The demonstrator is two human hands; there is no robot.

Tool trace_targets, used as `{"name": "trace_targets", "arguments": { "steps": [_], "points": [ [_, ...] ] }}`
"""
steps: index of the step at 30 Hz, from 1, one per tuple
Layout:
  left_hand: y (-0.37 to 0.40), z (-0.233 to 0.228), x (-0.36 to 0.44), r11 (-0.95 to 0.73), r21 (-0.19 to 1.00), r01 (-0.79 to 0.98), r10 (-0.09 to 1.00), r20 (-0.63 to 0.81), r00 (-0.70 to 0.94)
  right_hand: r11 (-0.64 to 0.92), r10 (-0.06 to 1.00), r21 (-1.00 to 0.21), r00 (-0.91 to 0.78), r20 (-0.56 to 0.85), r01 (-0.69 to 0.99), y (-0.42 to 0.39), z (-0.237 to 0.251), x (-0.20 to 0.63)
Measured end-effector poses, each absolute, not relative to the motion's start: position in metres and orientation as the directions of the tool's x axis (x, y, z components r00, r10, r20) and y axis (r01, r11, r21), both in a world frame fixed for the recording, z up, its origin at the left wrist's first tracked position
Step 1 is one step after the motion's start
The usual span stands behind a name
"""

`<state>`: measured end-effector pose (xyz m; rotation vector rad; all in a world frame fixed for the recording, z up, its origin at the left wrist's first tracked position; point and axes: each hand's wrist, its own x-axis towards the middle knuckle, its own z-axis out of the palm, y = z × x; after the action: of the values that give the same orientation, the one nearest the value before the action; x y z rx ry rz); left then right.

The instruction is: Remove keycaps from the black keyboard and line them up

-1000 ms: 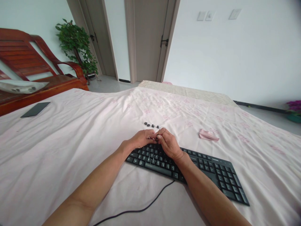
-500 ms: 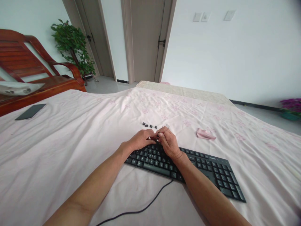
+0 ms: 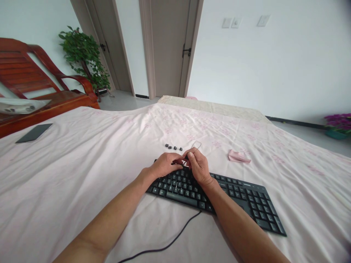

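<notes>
Across the bed lies a black keyboard (image 3: 179, 197), its cable running toward me. Over its upper left part, my right hand (image 3: 197, 165) is closed round a wire keycap puller (image 3: 196, 143). A thin wire loop of the puller sticks up past the knuckles, and a dark piece shows at the fingertips. My left hand (image 3: 166, 164) rests at the back edge of the keyboard, thumb and fingers curled toward the right fingertips; whatever they pinch there is hidden. Just beyond the hands sit several loose black keycaps (image 3: 175, 148) in a short row.
A pink cloth piece (image 3: 238, 156) lies right of the hands on the pale bedsheet (image 3: 115, 146). Far left is a dark flat tablet-like object (image 3: 34, 133). Beyond the bed stand a wooden bench (image 3: 63, 95), a green plant (image 3: 82, 54) and purple flowers (image 3: 338, 121).
My right hand has tilted slightly, so more of the wire loop stands above it. A small gap has opened between the two hands' fingertips. The keycaps and keyboard stay put.
</notes>
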<state>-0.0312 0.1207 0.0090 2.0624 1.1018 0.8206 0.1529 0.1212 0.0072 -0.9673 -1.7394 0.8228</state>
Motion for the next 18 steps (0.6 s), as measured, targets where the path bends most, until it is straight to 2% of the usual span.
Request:
{"name": "trace_targets", "arguments": {
  "steps": [6, 10, 13, 16, 18],
  "points": [
    [0.127, 0.003, -0.031, -0.353, 0.849, 0.393, 0.880, 0.159, 0.448, 0.501, 0.864, -0.835, -0.190, 0.466, 0.229, 0.121, 0.005, 0.150],
    [0.131, -0.001, -0.030, -0.299, 0.878, 0.374, 0.900, 0.130, 0.415, 0.444, 0.892, -0.882, 0.014, 0.451, 0.159, 0.122, 0.007, 0.150],
    [0.135, -0.003, -0.030, -0.251, 0.881, 0.401, 0.940, 0.124, 0.317, 0.410, 0.887, -0.908, 0.192, 0.420, 0.088, 0.124, 0.009, 0.153],
    [0.146, -0.001, -0.028, -0.218, 0.883, 0.417, 0.967, 0.136, 0.217, 0.400, 0.874, -0.917, 0.301, 0.382, 0.004, 0.128, 0.011, 0.157],
    [0.157, 0.001, -0.023, -0.233, 0.874, 0.425, 0.966, 0.156, 0.208, 0.398, 0.867, -0.917, 0.344, 0.361, -0.040, 0.131, 0.012, 0.160]
  ]
}}
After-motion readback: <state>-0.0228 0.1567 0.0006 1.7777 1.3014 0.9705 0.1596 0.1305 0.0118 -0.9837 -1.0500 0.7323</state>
